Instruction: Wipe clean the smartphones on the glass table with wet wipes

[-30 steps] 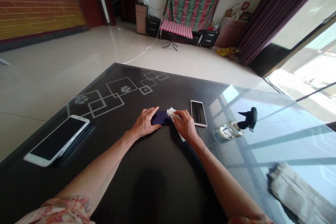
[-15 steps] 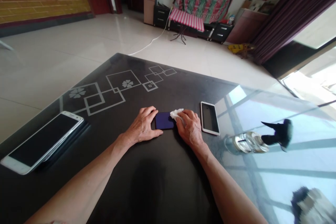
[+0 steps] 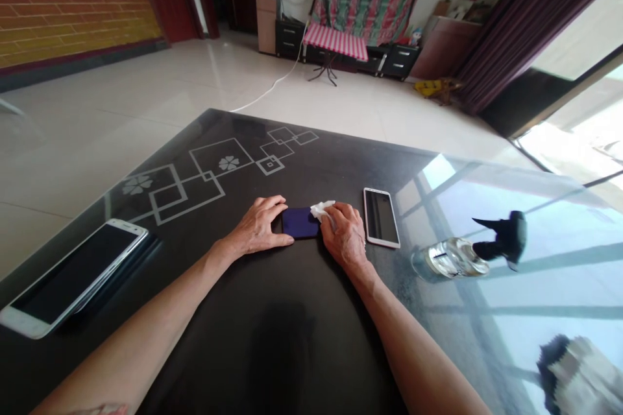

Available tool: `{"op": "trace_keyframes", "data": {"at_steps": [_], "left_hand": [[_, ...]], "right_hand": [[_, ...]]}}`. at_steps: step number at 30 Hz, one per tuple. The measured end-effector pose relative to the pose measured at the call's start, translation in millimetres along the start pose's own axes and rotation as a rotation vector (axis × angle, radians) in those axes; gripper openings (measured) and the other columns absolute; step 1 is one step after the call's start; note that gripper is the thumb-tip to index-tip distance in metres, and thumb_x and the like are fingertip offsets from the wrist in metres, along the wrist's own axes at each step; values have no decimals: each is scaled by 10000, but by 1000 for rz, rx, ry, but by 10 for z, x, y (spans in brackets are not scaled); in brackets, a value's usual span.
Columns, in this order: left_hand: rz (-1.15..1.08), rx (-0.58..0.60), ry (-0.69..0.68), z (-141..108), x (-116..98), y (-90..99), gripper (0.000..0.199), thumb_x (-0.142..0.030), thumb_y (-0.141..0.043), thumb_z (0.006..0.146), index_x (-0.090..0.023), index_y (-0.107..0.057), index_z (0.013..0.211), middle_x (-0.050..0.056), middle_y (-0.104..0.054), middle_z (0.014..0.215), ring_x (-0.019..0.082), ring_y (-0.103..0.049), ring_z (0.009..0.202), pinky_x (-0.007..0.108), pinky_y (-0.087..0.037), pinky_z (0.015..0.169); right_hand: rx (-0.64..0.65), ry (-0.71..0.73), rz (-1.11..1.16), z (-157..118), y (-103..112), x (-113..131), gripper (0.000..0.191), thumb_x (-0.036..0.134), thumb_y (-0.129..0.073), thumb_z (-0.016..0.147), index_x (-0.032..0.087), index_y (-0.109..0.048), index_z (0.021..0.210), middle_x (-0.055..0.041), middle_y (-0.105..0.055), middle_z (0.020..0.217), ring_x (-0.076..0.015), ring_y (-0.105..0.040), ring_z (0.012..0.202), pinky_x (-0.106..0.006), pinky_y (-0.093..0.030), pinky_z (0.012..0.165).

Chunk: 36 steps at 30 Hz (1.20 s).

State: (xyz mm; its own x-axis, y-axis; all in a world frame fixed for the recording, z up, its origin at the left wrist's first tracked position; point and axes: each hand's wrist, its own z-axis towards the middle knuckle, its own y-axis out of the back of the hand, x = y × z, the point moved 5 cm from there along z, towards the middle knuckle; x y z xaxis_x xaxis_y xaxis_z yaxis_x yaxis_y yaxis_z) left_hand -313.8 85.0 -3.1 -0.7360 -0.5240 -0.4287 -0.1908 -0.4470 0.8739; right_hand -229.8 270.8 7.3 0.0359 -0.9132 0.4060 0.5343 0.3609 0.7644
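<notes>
A flat, dark blue phone [image 3: 299, 223] lies on the black table in front of me. My left hand [image 3: 257, 225] grips its left end, thumb at the near edge and fingers at the far edge. Closed around a crumpled white tissue [image 3: 321, 209], my right hand [image 3: 344, 232] presses at the phone's right end and hides part of it. Just right of that hand lies a white-framed phone [image 3: 382, 217], its dark screen facing up.
A larger white phone [image 3: 73, 275] rests on another dark flat thing at the left. To the right, a clear spray bottle [image 3: 452, 258] with a black trigger head lies on its side. A grey-and-dark cloth [image 3: 581, 376] sits at the lower right of the glossy table [image 3: 331, 168].
The view has shifted slightly, so most things appear a little further left. Both hands keep their places at the dark blue phone, with the tissue still in the right.
</notes>
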Motion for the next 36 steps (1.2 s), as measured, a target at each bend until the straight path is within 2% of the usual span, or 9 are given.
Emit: {"op": "trace_keyframes", "data": {"at_steps": [5,10,16,20,26,30,33,36], "left_hand": [[7,37,-56,65,84,-3,709,-588,-729,678,-179,-593,1241,119,-472,1413,333,-448,1234,487,-391,1056],[-55,42,-86,59,157,-8,746,-604,-755,641,-191,-583,1238,135,-429,1444,346,-415,1291,493,-383,1068],[-89,10,-46,67,171,11,709,-567,-797,598,-177,-608,1160,137,-462,1403,337,-438,1266,479,-406,1056],[-106,-12,-49,72,135,30,682,-533,-811,591,-176,-617,1138,139,-478,1379,331,-449,1251,478,-412,1049],[-120,-25,-36,82,157,7,675,-511,-832,548,-195,-630,1110,125,-501,1344,332,-468,1225,479,-423,1036],[-106,-40,-53,81,177,-13,617,-435,-820,573,-187,-626,1104,113,-517,1329,313,-484,1211,455,-428,1041],[-91,-30,-47,80,187,-13,611,-427,-817,583,-181,-619,1106,109,-521,1325,307,-490,1198,454,-428,1041],[-86,-15,-40,79,190,-4,660,-492,-821,575,-185,-609,1120,108,-505,1343,314,-469,1216,457,-425,1044]], "right_hand": [[-14,1,10,-8,-12,-27,214,249,-512,919,228,-680,1051,-88,-599,1219,-239,-518,1121,-393,-393,983],[-5,24,22,-16,-19,-28,266,237,-474,943,228,-655,1137,-96,-577,1260,-242,-518,1133,-398,-393,981],[73,55,-20,-4,-47,20,268,207,-452,951,223,-690,1071,-68,-668,1113,-229,-552,989,-379,-408,909],[113,99,-77,3,-64,123,260,186,-464,937,223,-696,1048,-71,-670,1067,-231,-539,937,-379,-404,863],[184,169,-110,-1,-208,459,215,195,-500,922,238,-690,1012,-72,-638,1008,-228,-525,889,-364,-394,794],[236,213,-128,-5,-349,690,186,194,-516,911,244,-685,972,-70,-623,995,-225,-520,871,-353,-394,753],[239,203,-139,4,-361,700,178,198,-517,912,237,-684,961,-72,-615,981,-221,-523,870,-350,-398,752],[195,149,-136,26,-282,569,178,188,-523,901,233,-692,937,-77,-614,964,-219,-534,867,-349,-403,761]]}}
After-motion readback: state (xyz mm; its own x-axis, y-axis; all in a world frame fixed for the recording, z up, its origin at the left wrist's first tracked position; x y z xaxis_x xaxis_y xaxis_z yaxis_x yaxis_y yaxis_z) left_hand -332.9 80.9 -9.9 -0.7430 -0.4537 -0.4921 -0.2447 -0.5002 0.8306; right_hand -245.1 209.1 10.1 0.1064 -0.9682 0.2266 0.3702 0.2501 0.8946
